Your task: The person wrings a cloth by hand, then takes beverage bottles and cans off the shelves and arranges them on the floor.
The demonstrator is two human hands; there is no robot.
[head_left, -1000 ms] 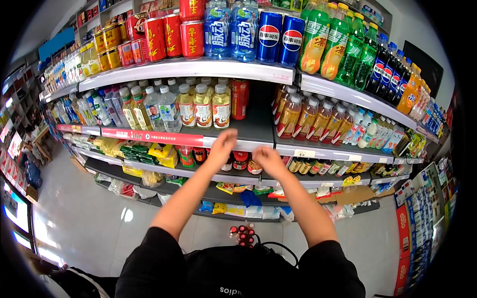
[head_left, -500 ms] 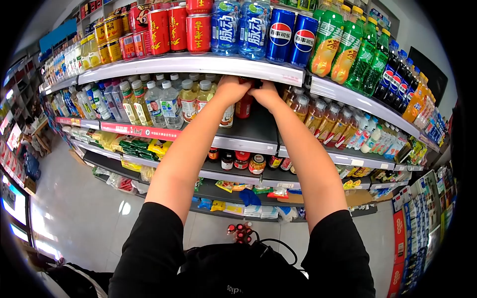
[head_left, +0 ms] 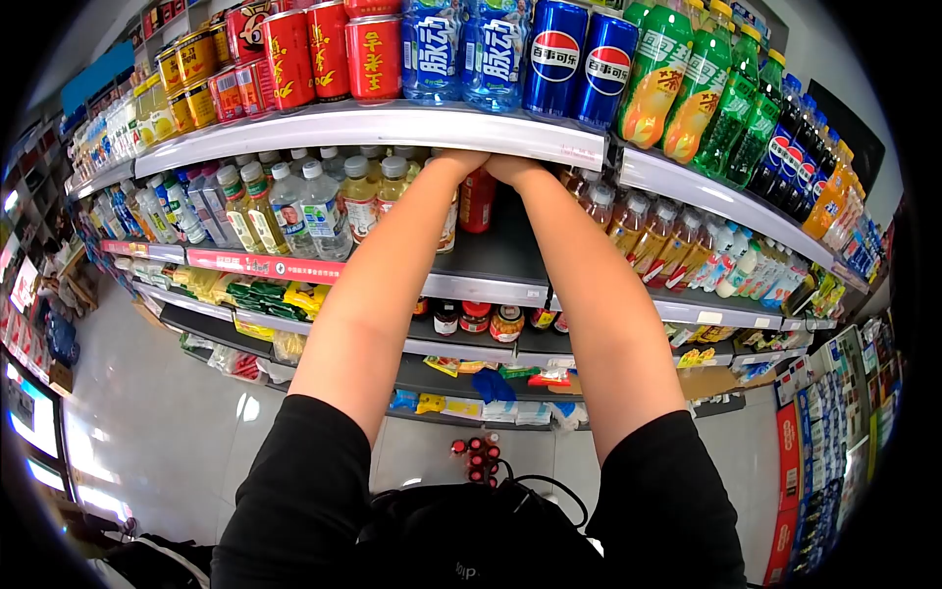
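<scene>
Both my arms reach into the second shelf, under the edge of the upper shelf (head_left: 373,128). My left hand (head_left: 461,161) is beside and above a red drink container (head_left: 477,202) standing on the dark shelf board (head_left: 505,240). My right hand (head_left: 514,168) is just right of it, close to my left. The fingers of both hands are hidden under the upper shelf, so whether they touch or grip anything does not show. Bottles with pale caps (head_left: 358,201) stand left of my left arm, amber drink bottles (head_left: 628,226) right of my right arm.
Above are red cans (head_left: 374,59), blue sports-drink bottles (head_left: 432,54), blue cola cans (head_left: 555,59) and green bottles (head_left: 657,83). Jars (head_left: 506,322) and packets sit on lower shelves. Several red-capped bottles (head_left: 477,459) stand on the floor near me.
My hands have gone deeper under the upper shelf, and their fingers have passed out of sight. The view has shifted slightly. The red container still stands between my arms.
</scene>
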